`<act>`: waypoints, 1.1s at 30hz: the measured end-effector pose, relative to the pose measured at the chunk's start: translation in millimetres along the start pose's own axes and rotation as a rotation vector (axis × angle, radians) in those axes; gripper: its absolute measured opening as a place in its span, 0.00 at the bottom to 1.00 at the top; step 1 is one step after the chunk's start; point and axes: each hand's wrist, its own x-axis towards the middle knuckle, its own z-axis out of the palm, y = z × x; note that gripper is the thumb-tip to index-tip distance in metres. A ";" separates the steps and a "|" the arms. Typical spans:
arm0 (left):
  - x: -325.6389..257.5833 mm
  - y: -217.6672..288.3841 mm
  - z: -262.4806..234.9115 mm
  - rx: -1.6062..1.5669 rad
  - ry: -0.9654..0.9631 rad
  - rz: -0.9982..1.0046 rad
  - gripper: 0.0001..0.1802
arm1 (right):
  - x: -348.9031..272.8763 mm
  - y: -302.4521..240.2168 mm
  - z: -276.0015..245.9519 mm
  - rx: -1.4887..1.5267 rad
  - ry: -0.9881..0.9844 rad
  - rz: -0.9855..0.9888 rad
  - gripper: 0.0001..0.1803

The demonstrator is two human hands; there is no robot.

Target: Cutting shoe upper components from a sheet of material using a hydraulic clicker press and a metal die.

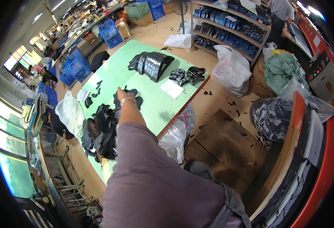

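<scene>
My left hand [123, 94] reaches out over the light green table [113, 72], with a bracelet on its wrist. Its fingers look spread apart, down among flat dark cut pieces [138, 101] that lie beside and under it. Closer to me, a loose heap of black and brown scraps [100, 133] covers the table's near left part. A few small dark pieces [98, 88] lie left of the hand. Farther right stand a curved row of shiny black pieces [154, 65], small dark bundles [178, 76] and a white paper [172, 89]. My right hand is out of view.
A red machine [319, 171] with a wooden edge [288, 167] runs along my right. White sacks [233, 70] and a wooden board [224, 148] with scraps are on the floor. Shelves [227, 28] stand behind; blue crates [75, 64] are at the left. Another person [281, 15] stands far right.
</scene>
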 end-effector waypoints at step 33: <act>-734.2 -576.7 167.5 0.974 -2.584 1.029 0.18 | -120.4 20.3 28.0 -0.013 0.125 1.366 0.24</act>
